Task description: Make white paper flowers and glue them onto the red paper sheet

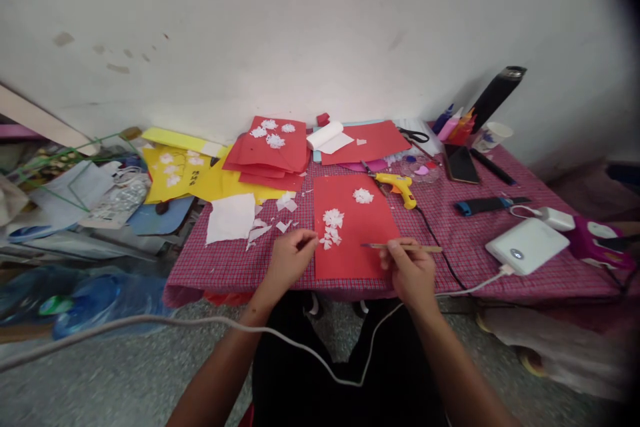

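White paper flowers [333,218] lie on the red paper sheet [357,260]. My right hand [413,273] pinches a thin wooden stick [423,248] over the sheet's right side; my left hand [294,255] curls at the sheet's left edge, whether gripping anything I cannot tell.

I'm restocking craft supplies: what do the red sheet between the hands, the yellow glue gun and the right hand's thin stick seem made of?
Red sheet: probably matte paper or thin card, judging by its flat, shineless face. Glue gun: likely smooth plastic, with a moulded-looking yellow shell. Stick: perhaps dull wood, given its tan colour.
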Motion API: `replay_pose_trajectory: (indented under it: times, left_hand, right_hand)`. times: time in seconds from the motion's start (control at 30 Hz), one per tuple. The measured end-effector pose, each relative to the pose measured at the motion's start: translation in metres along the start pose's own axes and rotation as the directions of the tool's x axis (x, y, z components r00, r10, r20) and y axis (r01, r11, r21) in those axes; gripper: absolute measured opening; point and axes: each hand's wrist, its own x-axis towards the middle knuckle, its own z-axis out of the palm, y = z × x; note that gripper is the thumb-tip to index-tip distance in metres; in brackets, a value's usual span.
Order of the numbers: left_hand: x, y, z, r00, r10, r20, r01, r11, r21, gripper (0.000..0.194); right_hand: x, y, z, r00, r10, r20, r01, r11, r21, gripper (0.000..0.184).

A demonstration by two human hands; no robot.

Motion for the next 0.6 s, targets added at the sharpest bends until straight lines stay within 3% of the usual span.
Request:
replay_pose_trajectory:
  times: [0.17,0.27,0.5,0.6]
  left_hand:
    - [0.027,-0.005,0.006,0.976,0.184,0.113,-0.204,0.958,0.202,0.024]
    - [0.025,-0.011,0.0,0.975,0.207,0.079,-0.219,0.956,0.197,0.027]
    - [0.022,-0.042,-0.06,0.959,0.175,-0.224,-0.071,0.91,0.408,0.022]
    - [0.024,-0.053,-0.077,0.968,0.195,-0.16,-0.076,0.829,0.554,0.022]
  right_hand:
    - [0.003,0.008,-0.005,0.999,-0.011,0.048,0.015,0.995,-0.097,0.015]
    - [0.0,0.008,-0.007,0.998,-0.005,0.07,0.014,0.992,-0.125,0.016]
    - [-0.001,0.003,-0.007,0.996,0.01,0.094,0.01,0.979,-0.204,0.019]
    - [-0.001,0.002,-0.006,0.994,0.007,0.109,0.02,0.97,-0.243,0.02]
